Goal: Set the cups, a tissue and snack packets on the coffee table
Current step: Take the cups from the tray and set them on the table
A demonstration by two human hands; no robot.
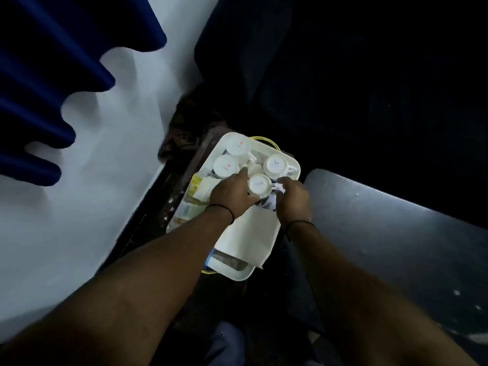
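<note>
Dim room, white tray (266, 235) by the wall: both hands, left hand (232, 192) and right hand (293, 198), grip the upside-down cup (259, 184) between them, three more cups just beyond, so lifting it to the table looks next.

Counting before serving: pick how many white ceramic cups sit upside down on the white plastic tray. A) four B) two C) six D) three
A: four white ceramic cups show their bases on the white plastic tray: two left, two right.
</note>
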